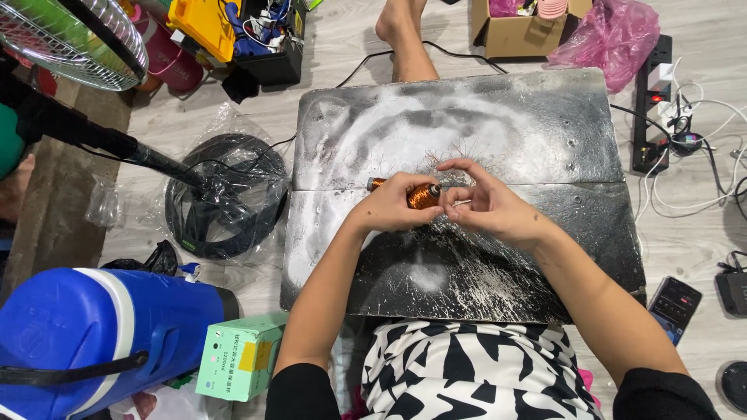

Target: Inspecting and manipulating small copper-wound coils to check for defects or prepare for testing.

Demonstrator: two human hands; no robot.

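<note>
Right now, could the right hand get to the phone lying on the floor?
Probably yes. The phone lies on bare floor beside the right forearm, nothing over it, but the right hand is busy at the copper coil and would have to let go.

Both hands (443,204) gripping copper coil (422,195), over scuffed metal board (537,132)

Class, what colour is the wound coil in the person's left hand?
Shiny copper-orange coil, gripped by the left hand; head view.
</note>
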